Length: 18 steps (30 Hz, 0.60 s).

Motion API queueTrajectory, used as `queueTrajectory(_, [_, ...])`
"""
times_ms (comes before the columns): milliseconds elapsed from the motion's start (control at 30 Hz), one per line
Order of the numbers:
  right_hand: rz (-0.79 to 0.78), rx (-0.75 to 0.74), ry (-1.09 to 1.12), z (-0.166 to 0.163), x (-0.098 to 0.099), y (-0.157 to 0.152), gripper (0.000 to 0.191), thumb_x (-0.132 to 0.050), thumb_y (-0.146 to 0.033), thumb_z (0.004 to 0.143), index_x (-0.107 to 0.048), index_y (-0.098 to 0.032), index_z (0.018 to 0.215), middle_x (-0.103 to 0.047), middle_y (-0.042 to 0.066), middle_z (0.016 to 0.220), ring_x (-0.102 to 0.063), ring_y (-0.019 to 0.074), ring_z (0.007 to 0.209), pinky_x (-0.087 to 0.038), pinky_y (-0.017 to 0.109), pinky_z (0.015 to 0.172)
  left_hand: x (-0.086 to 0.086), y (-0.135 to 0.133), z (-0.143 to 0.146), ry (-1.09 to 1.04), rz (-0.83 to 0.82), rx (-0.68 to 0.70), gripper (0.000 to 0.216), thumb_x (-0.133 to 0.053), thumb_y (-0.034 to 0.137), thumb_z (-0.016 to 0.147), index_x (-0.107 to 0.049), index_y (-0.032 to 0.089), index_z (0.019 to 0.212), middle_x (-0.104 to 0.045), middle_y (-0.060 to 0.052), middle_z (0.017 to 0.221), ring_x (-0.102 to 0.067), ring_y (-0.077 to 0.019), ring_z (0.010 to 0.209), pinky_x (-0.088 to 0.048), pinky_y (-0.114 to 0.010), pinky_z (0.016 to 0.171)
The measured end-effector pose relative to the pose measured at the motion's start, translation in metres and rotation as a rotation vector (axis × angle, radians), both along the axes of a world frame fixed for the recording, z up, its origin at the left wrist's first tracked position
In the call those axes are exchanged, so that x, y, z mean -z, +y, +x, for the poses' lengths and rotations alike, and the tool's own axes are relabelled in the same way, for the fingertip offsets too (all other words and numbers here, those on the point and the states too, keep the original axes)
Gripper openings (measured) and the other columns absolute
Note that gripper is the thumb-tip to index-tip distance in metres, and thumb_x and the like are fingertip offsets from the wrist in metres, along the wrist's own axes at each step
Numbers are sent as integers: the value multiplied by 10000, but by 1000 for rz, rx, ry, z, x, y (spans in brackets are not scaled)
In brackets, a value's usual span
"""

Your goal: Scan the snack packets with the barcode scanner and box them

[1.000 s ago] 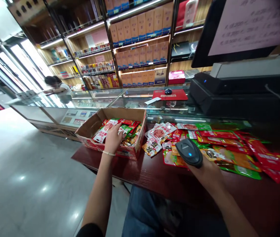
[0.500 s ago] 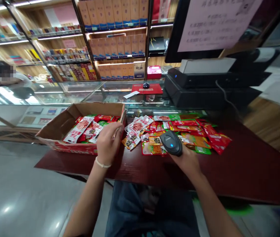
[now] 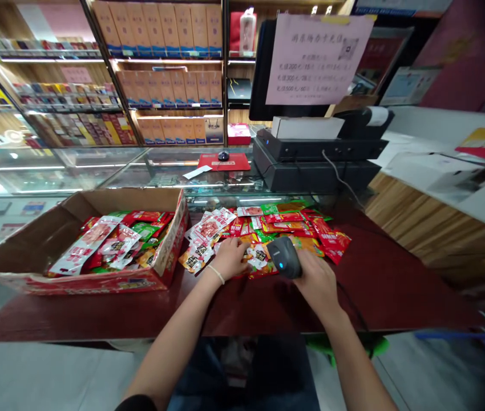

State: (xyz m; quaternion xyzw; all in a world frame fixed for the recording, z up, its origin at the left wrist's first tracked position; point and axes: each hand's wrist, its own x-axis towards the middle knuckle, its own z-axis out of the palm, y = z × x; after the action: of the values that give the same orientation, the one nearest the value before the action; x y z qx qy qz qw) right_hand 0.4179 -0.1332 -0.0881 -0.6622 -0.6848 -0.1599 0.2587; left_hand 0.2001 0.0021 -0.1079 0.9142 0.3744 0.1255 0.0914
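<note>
On dark red table [image 3: 396,291], could lose snack packets [image 3: 285,225] past the near edge if swept carelessly. Into open cardboard box [image 3: 109,285] at left, just beside the loose heap, could mix packets if nudged leftward. Within the heap, could miss some because of overlap. With left hand [image 3: 230,260] over the nearest packets, fingers curled, cannot tell if gripping; could grab two at once. With right hand [image 3: 317,279] closed around scanner [image 3: 284,257], could drag packets if lowered too far.
</note>
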Motion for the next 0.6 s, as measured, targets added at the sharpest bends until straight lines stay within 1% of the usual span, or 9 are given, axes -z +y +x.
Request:
queueTrajectory(100, [7,16,-84,3,1,12,343,-566,-172,799,-602,-168,1140,-689,109,1059,-628,277,955,-444,353,785,3,3,-4,-99,-15,21,374,-616,334,853,-626,230,1212,-637,-105,1115,-570,-268,1063,-439,-389,947])
queueTrajectory(167, [-5,20,-94,2,1,20,375,-566,-162,786,-605,-179,1159,-690,99,1058,-638,262,918,-444,339,764,4,6,-7,-218,-59,16,249,-534,297,905,-670,230,1103,-669,-101,1032,-602,-249,995,-444,-360,916])
queueTrajectory(233, [-18,7,-85,0,1,27,382,-562,-169,784,-614,-182,1162,-698,98,1047,-651,250,882,-444,325,735,4,9,-9,-384,-114,-54,215,-493,275,923,-688,238,1004,-687,-93,960,-625,-240,918,-454,-336,859])
queueTrajectory(333, [-13,-25,-41,-2,-1,37,345,-556,-211,794,-640,-178,1128,-718,95,973,-662,248,854,-441,312,706,4,12,-10,-696,-207,-210,159,-517,262,902,-671,237,935,-689,-67,893,-627,-223,838,-456,-305,774])
queueTrajectory(400, [-2,-41,-8,-1,-4,44,339,-562,-249,797,-651,-176,1117,-729,89,930,-669,252,842,-439,308,690,4,15,-10,-935,-358,-300,124,-548,303,886,-633,219,918,-661,-38,810,-609,-191,747,-452,-272,689])
queueTrajectory(467, [6,-55,14,1,-10,52,374,-585,-298,791,-650,-176,1139,-738,92,938,-678,259,833,-436,305,673,4,18,-10,-1155,-588,-363,162,-570,358,871,-581,204,919,-618,-2,741,-573,-148,640,-435,-236,601])
queueTrajectory(533, [6,-58,36,2,-18,61,414,-610,-338,776,-648,-178,1156,-744,97,948,-686,266,812,-432,304,653,5,22,-10,-1312,-784,-396,210,-609,380,843,-542,192,910,-595,21,727,-552,-112,590,-425,-205,560])
queueTrajectory(600, [-2,-65,49,3,-26,72,421,-622,-359,764,-652,-180,1144,-748,100,919,-691,272,781,-426,302,633,4,25,-10,-1423,-899,-404,243,-654,366,809,-522,184,899,-600,21,750,-562,-95,598,-430,-187,553])
